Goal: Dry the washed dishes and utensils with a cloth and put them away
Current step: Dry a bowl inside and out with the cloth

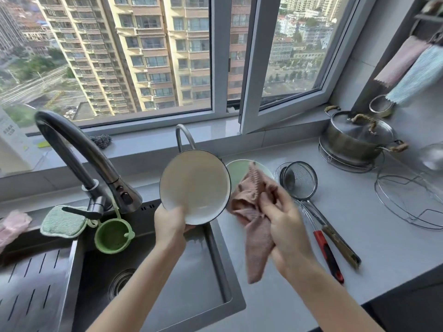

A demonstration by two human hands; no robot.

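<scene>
The left grip (171, 225) pinches the plate (195, 185) by its lower rim and holds it tilted above the sink (227, 279) edge. The right grip (285, 226) clutches the bunched cloth (251, 207) just beside the plate. The plate is probably rigid, breakable and slippery if wet, so hold it firmly at the rim.

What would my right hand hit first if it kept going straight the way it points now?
Probably the green plate just beyond the cloth your right hand grips. The rim of the white plate is close beside that line, and depth is unclear.
</scene>
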